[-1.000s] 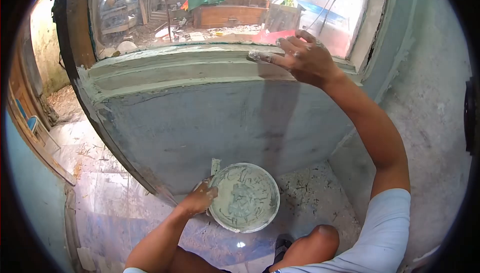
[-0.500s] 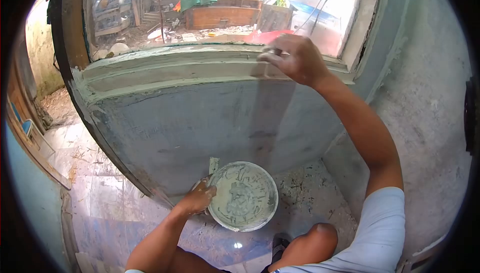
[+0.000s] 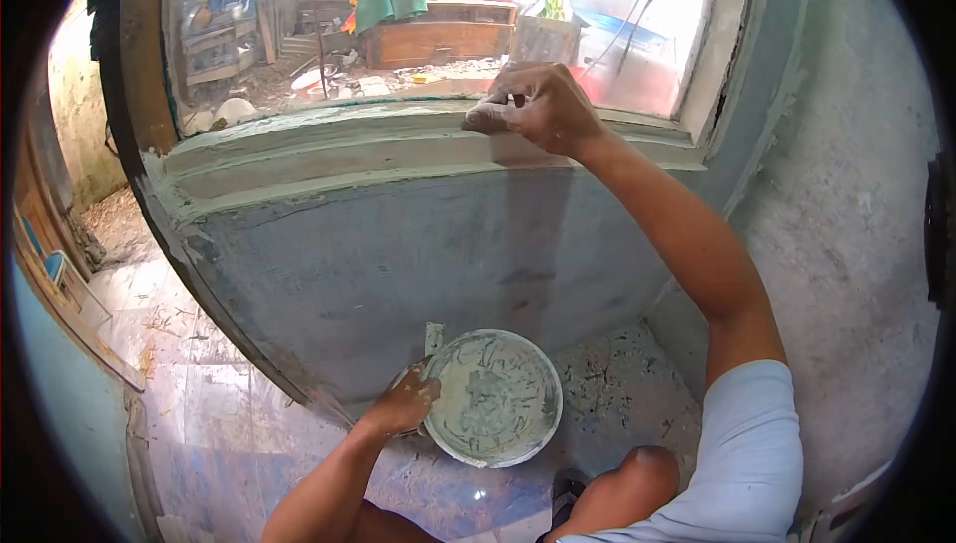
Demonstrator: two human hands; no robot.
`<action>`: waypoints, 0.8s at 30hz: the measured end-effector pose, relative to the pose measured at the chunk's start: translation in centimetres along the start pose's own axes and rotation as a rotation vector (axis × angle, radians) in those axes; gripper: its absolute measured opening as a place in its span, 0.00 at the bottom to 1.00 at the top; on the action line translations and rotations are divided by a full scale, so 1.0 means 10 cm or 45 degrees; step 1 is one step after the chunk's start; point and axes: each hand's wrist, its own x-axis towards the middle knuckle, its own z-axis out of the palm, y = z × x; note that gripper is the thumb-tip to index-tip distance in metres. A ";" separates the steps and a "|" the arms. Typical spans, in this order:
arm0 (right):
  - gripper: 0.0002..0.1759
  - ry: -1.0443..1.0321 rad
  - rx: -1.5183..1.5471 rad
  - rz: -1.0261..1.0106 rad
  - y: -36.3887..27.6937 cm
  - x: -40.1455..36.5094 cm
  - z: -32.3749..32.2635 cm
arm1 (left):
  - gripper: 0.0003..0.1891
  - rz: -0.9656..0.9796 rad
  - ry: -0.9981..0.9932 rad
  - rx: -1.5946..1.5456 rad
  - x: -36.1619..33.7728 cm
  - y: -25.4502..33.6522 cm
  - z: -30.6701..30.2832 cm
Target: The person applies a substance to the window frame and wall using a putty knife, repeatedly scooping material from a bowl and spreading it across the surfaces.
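Note:
A round bucket [image 3: 554, 414] of greenish-grey, paste-like filler [image 3: 493, 399] stands low, close to the wall. My left hand [image 3: 410, 399], smeared with the filler, grips its left rim with the thumb over the edge. A flat, filler-coated strip [image 3: 434, 338] sticks up just beyond that hand; its lower part is hidden. Up at the window, my right hand [image 3: 533, 110] has its fingers pinched against the coated sill [image 3: 339, 130]. Something dark shows under its fingertips, too small to make out. Pale residue covers those fingers.
Behind the sill is a window pane [image 3: 637, 55], with a wooden bench [image 3: 438, 35] and clutter outside. Below runs a grey wall [image 3: 398, 244]. Crumbs litter the floor [image 3: 617, 384] right of the bucket. A rough wall [image 3: 846, 274] rises at right.
My right hand has moved left along the sill, its fingers now down on the surface. The left hand still grips the bucket; the view has shifted slightly.

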 end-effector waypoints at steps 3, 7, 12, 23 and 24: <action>0.20 -0.008 0.131 -0.032 0.13 -0.03 -0.03 | 0.26 0.214 0.017 0.267 0.07 -0.19 -0.01; 0.17 -0.118 -0.020 -0.007 0.36 -0.26 -0.30 | 0.26 0.107 0.029 0.128 -0.16 0.21 -0.01; 0.15 -0.128 0.128 0.004 0.23 -0.14 -0.21 | 0.27 0.080 0.041 0.071 -0.14 0.20 -0.02; 0.10 -0.160 -0.053 -0.012 0.30 -0.24 -0.33 | 0.28 0.138 -0.066 0.027 -0.13 0.08 -0.09; 0.09 -0.113 0.007 0.046 0.38 -0.33 -0.37 | 0.29 0.041 -0.074 0.089 -0.16 0.08 -0.13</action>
